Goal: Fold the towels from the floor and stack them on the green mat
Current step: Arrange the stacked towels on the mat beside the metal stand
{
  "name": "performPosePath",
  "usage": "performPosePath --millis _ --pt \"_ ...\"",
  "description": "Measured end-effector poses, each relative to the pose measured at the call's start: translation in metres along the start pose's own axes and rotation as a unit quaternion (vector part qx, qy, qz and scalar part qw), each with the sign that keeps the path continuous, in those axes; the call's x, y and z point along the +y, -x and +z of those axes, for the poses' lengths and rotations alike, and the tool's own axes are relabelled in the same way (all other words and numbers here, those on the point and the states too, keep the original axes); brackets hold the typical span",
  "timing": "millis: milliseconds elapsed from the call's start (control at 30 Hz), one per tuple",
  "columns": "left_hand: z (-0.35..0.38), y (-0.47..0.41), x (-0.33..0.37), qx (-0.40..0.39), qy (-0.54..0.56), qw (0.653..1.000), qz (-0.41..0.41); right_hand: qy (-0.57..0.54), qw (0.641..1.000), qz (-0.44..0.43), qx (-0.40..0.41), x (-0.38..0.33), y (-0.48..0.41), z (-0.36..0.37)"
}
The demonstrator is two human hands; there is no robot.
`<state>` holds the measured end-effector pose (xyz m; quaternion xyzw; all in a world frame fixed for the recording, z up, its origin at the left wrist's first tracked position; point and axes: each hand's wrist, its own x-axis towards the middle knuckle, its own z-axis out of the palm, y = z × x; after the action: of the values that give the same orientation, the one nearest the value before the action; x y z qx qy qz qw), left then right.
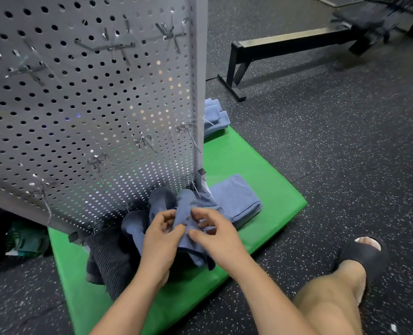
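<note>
A crumpled blue towel (183,213) is bunched between both hands, held just above the near middle of the green mat (261,165), close against the foot of a grey pegboard stand (91,105). The left hand (160,238) has its fingers curled in and pinches a fold of the towel; the right hand (216,234) does the same from the right side, thumb and fingertips nipping the cloth. Loose ends of the towel hang down below the hands onto the mat.

Just right of the hands a folded stack of blue towels (237,197) lies flat on the mat, its near edge squared and its left side touching the corner post of the stand. Left of the hands a dark ribbed cloth (108,264) lies in a heap on the mat, under the lower edge of the pegboard.

The stand leans over the left half of the mat, wire hooks sticking out of its face towards the hands, so room on that side is tight. Bare green shows to the right of the stack as far as the mat's right corner, and along its near edge. At the far edge of the mat, behind the stand's post, lies a pile of more blue towels (215,114), partly hidden.

Speckled black floor (333,141) lies open to the right. A foot in a black slide sandal (362,255) rests there near right, off the mat. A black bench (285,42) stands far right, well apart. A teal bundle (26,238) sits in shadow at the left, too blurred to tell what it is
</note>
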<state>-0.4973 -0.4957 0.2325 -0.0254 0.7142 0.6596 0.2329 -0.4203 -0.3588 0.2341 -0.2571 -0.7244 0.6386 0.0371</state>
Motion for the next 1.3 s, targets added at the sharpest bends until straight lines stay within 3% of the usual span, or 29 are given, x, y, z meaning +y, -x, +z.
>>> performPosePath --millis 233,433,600,667,767,867,1067,1200,1300 --pt "-0.006 -0.010 0.012 -0.034 0.067 0.997 -0.035 0.071 0.996 -0.039 -0.023 -0.003 0.003 -0.002" --pt "-0.013 -0.018 0.019 -0.133 -0.025 0.989 -0.054 0.020 0.999 -0.016 -0.025 -0.004 0.004 -0.005" --pt "-0.021 -0.021 0.019 -0.137 -0.185 0.971 0.063 -0.069 0.996 0.053 0.000 -0.004 -0.002 -0.011" --pt "-0.025 -0.023 0.013 -0.136 -0.287 0.938 0.138 -0.089 0.993 0.074 -0.023 0.000 -0.003 -0.008" --pt "-0.028 -0.020 0.011 -0.145 -0.317 0.916 0.198 -0.117 0.985 0.098 -0.079 0.002 -0.005 -0.006" --pt "-0.033 -0.015 0.013 -0.154 -0.304 0.916 0.213 -0.052 0.989 0.096 -0.100 -0.002 -0.005 -0.008" --pt "-0.033 -0.016 0.013 -0.135 -0.352 0.910 0.174 0.118 0.993 0.020 -0.019 -0.001 -0.015 -0.018" --pt "-0.014 -0.027 0.016 -0.216 -0.376 0.898 0.077 0.174 0.983 0.044 0.034 0.001 -0.021 -0.030" --pt "0.003 -0.040 0.021 -0.245 -0.416 0.872 0.086 0.197 0.976 0.060 0.072 -0.002 -0.025 -0.037"
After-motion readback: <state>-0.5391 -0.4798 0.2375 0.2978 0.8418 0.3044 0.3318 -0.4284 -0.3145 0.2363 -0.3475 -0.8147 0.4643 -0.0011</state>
